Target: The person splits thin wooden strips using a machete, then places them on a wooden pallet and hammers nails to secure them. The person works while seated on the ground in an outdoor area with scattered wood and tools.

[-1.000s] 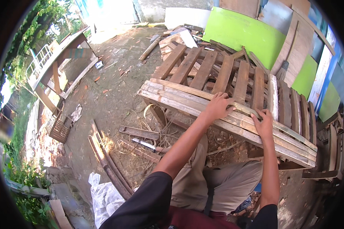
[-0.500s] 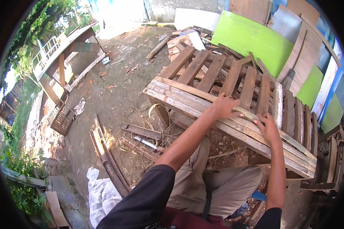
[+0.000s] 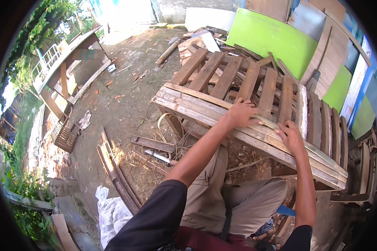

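A wooden slatted frame (image 3: 178, 109) with several brown cross slats stands before me, its pale front rails running from left to lower right. My left hand (image 3: 242, 113) rests on the front edge, fingers bent over the top. Slightly lower and to the right, my right hand (image 3: 290, 137) is closed at the same edge, thumb and fingers bent. Between the two hands a narrow pale strip (image 3: 270, 123) lies along the top rail, pinched at both ends. Whether it is loose or part of the rail is hard to make out.
On the ground left of my knee lie a knife (image 3: 157, 157), plant-fibre scraps and long dark split poles (image 3: 119, 184). A white sack (image 3: 113, 213) sits at lower left. Beyond are a plastic basket (image 3: 63, 136), a wooden table (image 3: 71, 54) and a leaning green board (image 3: 272, 44).
The view has shifted slightly, so the surroundings sit a little differently. Both hands keep nearly the same places on the frame's front edge, with only slight finger movement.
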The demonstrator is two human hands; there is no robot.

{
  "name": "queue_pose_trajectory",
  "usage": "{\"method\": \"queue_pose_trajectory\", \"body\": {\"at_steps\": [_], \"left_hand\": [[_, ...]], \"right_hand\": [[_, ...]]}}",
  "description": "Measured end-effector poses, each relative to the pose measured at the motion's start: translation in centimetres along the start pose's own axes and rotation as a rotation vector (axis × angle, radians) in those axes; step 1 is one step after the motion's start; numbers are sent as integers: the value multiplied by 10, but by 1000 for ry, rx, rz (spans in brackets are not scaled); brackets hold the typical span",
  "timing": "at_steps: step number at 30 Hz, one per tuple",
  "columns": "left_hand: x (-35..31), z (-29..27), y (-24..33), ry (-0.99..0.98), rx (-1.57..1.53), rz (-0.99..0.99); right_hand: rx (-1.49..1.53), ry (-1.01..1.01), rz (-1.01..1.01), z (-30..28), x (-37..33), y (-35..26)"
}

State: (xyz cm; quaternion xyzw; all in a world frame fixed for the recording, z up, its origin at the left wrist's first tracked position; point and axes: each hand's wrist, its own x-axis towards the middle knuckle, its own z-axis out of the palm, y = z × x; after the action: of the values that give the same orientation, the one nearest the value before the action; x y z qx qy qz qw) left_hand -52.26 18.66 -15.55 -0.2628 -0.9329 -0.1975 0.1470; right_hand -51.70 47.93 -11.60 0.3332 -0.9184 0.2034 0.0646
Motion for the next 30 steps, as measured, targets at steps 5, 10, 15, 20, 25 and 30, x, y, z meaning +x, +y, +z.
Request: {"method": "queue_pose_trajectory", "body": {"at_steps": [5, 10, 15, 20, 25, 30], "left_hand": [[-2, -2, 3, -45, -47, -42], [-3, -4, 3, -68, -49, -69], [-6, -3, 5, -68, -79, -111], [-14, 11, 15, 135, -103, -163], [-23, 8, 22, 265, -126, -101], [-21, 4, 28, 251, -212, -191]], "right_hand": [[64, 21, 21, 2, -3, 0], [-3, 34, -17, 6, -3, 3], [-19, 58, 32, 10, -4, -5], [-92, 71, 28, 13, -8, -9], [-108, 143, 45, 18, -15, -9], [-34, 289, 176, 29, -28, -2]]}}
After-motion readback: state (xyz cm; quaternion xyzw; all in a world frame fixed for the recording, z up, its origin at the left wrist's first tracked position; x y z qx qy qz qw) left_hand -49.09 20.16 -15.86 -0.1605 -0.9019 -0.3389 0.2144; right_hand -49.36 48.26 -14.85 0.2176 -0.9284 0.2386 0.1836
